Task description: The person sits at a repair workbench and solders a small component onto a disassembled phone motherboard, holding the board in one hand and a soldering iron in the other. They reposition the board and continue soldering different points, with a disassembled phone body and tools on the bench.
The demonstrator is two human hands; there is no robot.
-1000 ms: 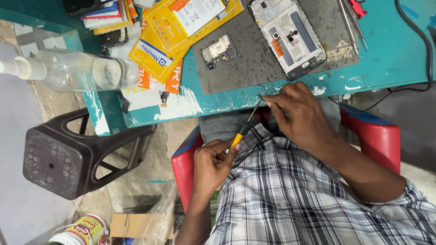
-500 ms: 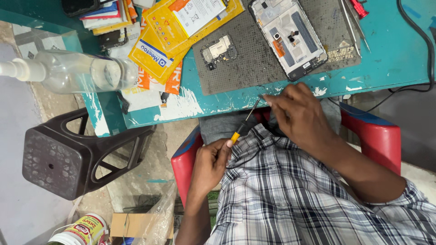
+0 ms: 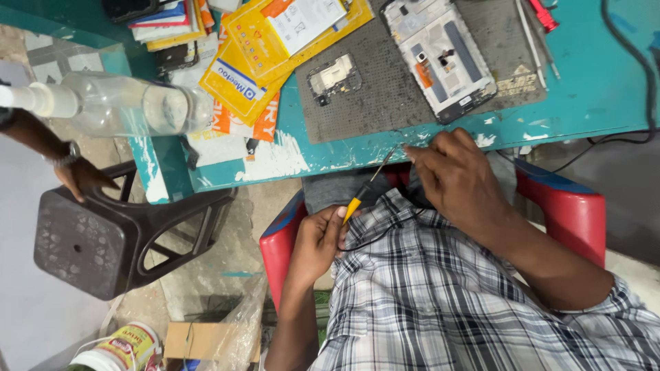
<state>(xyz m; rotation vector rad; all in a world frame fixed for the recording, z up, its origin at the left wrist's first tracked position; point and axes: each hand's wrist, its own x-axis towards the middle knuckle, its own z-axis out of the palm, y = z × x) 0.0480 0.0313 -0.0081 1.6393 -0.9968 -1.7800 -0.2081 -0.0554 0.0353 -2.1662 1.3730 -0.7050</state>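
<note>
My left hand (image 3: 317,239) is closed around the yellow and black handle of a small screwdriver (image 3: 364,191) in front of my checked shirt. Its thin shaft points up toward the table edge. My right hand (image 3: 459,180) has its fingers pinched at the screwdriver's tip, just below the teal table (image 3: 591,89). On the grey work mat (image 3: 385,96) lie an opened phone (image 3: 440,55) with its insides showing and a small separate phone part (image 3: 333,77).
Yellow packets (image 3: 247,65) and stacked cards lie at the table's left. A clear plastic bottle (image 3: 130,106) lies at the corner. Another person's hand (image 3: 82,178) rests on a black plastic stool (image 3: 103,240). A red chair (image 3: 570,206) is under me. A black cable (image 3: 632,62) crosses the right.
Another person's hand has come in at the left and now touches the stool. My two hands have barely moved on the screwdriver.
</note>
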